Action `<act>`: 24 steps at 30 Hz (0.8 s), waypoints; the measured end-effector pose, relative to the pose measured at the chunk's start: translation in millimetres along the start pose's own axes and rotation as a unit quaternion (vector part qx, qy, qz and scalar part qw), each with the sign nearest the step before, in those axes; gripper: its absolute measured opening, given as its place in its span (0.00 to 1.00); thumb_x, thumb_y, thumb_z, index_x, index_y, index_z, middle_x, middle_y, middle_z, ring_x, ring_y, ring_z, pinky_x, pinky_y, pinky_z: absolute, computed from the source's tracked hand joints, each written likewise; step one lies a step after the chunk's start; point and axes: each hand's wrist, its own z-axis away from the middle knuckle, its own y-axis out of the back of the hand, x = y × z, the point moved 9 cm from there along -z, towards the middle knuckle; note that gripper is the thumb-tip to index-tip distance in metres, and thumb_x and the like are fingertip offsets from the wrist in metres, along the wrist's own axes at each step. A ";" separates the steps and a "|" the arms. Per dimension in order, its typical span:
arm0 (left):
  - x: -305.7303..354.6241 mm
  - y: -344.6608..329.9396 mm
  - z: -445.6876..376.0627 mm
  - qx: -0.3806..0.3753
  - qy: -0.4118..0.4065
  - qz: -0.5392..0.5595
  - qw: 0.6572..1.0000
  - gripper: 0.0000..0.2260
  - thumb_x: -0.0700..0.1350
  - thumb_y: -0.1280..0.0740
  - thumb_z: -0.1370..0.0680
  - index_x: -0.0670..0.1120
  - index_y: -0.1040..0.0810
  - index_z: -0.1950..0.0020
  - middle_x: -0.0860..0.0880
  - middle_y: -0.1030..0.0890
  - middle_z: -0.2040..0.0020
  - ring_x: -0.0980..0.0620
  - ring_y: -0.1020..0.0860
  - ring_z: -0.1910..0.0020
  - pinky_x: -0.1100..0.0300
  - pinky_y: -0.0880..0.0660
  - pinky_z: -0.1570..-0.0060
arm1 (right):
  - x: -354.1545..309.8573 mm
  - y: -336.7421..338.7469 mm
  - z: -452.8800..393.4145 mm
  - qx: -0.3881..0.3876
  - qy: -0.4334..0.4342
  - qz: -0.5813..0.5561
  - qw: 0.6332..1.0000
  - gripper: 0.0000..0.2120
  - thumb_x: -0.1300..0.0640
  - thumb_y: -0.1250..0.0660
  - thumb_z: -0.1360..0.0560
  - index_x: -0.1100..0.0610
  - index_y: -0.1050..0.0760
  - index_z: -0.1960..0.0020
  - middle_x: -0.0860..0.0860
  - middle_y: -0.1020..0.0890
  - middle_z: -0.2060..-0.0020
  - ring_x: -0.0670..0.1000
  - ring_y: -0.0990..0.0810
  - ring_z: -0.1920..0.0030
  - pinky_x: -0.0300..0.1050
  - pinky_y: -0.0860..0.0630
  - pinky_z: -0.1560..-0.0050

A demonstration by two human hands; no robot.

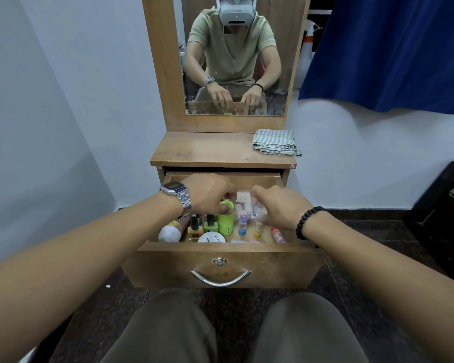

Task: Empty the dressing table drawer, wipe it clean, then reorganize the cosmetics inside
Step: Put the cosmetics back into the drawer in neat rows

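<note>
The wooden drawer (220,268) of the dressing table stands pulled out, holding several cosmetics. Both hands reach inside it. My left hand (210,196) curls its fingers around the top of a lime green bottle (226,221). My right hand (278,205) grips the right side of a clear plastic box (244,205) at the drawer's back. In front lie nail polish bottles (194,229), a white round jar (211,238), lip balm sticks (243,224) and a white puff-topped item (169,233). A striped cloth (275,142) is folded on the tabletop.
The tabletop (207,150) is bare wood left of the cloth. A mirror (233,56) above reflects the person. A blue curtain (391,48) hangs at the right, a dark object (446,205) sits at the far right, and my knees are below the drawer front.
</note>
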 end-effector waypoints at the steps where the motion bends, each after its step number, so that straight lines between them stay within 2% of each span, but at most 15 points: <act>1: -2.6 -0.7 8.1 0.005 0.003 0.008 1.000 0.14 0.56 0.34 0.24 0.54 0.25 0.42 0.55 0.24 0.46 0.53 0.25 0.48 0.59 0.32 0.62 | 3.9 3.3 1.7 0.001 -0.010 -0.004 1.000 0.13 0.56 0.33 0.26 0.51 0.32 0.43 0.49 0.25 0.57 0.55 0.23 0.57 0.45 0.31 0.65; 3: -7.4 -6.6 27.3 0.007 0.007 0.035 0.999 0.13 0.57 0.35 0.24 0.55 0.24 0.42 0.56 0.24 0.46 0.54 0.25 0.48 0.59 0.31 0.61 | 11.8 9.4 6.4 0.000 -0.029 0.003 1.000 0.09 0.58 0.34 0.26 0.52 0.27 0.46 0.49 0.24 0.57 0.55 0.22 0.55 0.44 0.31 0.65; 5: -10.1 -16.3 47.6 0.003 0.007 0.055 0.998 0.11 0.57 0.35 0.25 0.56 0.24 0.44 0.57 0.24 0.48 0.56 0.25 0.49 0.56 0.26 0.58 | 18.3 10.4 11.6 -0.023 -0.047 0.031 0.998 0.03 0.58 0.35 0.26 0.55 0.24 0.53 0.51 0.21 0.57 0.56 0.20 0.56 0.45 0.26 0.63; 7: -13.9 -25.0 65.3 -0.001 0.018 0.066 0.998 0.09 0.57 0.35 0.25 0.58 0.24 0.47 0.59 0.23 0.49 0.57 0.24 0.50 0.55 0.24 0.56 | 18.5 1.3 17.5 -0.082 -0.062 0.058 0.993 0.07 0.54 0.32 0.26 0.56 0.26 0.60 0.52 0.22 0.59 0.55 0.21 0.58 0.45 0.24 0.61; 8: -15.5 -27.7 72.3 -0.002 0.026 0.072 0.997 0.08 0.56 0.36 0.25 0.58 0.24 0.48 0.60 0.23 0.50 0.58 0.24 0.50 0.55 0.24 0.56 | 15.8 -5.7 19.9 -0.113 -0.065 0.068 0.989 0.09 0.53 0.30 0.27 0.56 0.28 0.60 0.52 0.24 0.59 0.55 0.22 0.58 0.45 0.26 0.60; 11: -18.7 -28.7 84.9 0.010 0.039 0.096 0.995 0.07 0.54 0.36 0.24 0.58 0.22 0.48 0.60 0.23 0.51 0.59 0.24 0.51 0.60 0.26 0.57 | 0.8 -20.0 20.5 -0.157 -0.055 0.104 0.981 0.11 0.54 0.29 0.26 0.57 0.25 0.48 0.54 0.22 0.52 0.57 0.20 0.52 0.45 0.27 0.59; 14: -18.9 -23.9 90.6 0.031 0.041 0.104 0.993 0.07 0.55 0.36 0.23 0.57 0.22 0.47 0.61 0.24 0.52 0.60 0.25 0.52 0.61 0.27 0.58 | -5.0 -26.1 15.9 -0.147 -0.054 0.147 0.977 0.16 0.55 0.32 0.24 0.58 0.27 0.38 0.54 0.21 0.43 0.56 0.20 0.44 0.47 0.25 0.54; 20: -20.7 -26.6 97.2 0.063 0.046 0.134 0.988 0.06 0.54 0.37 0.22 0.56 0.22 0.49 0.60 0.21 0.51 0.61 0.25 0.52 0.59 0.25 0.56 | -7.0 -27.2 15.7 -0.131 -0.055 0.208 0.968 0.16 0.65 0.42 0.22 0.59 0.29 0.35 0.55 0.23 0.39 0.57 0.22 0.40 0.49 0.25 0.47; 24: -24.0 -34.5 98.8 0.076 0.065 0.126 0.987 0.11 0.56 0.42 0.22 0.56 0.22 0.50 0.59 0.21 0.51 0.59 0.24 0.52 0.59 0.25 0.57 | -12.2 -24.6 17.7 -0.124 -0.039 0.242 0.961 0.16 0.64 0.44 0.21 0.58 0.28 0.35 0.54 0.24 0.38 0.56 0.23 0.39 0.47 0.25 0.48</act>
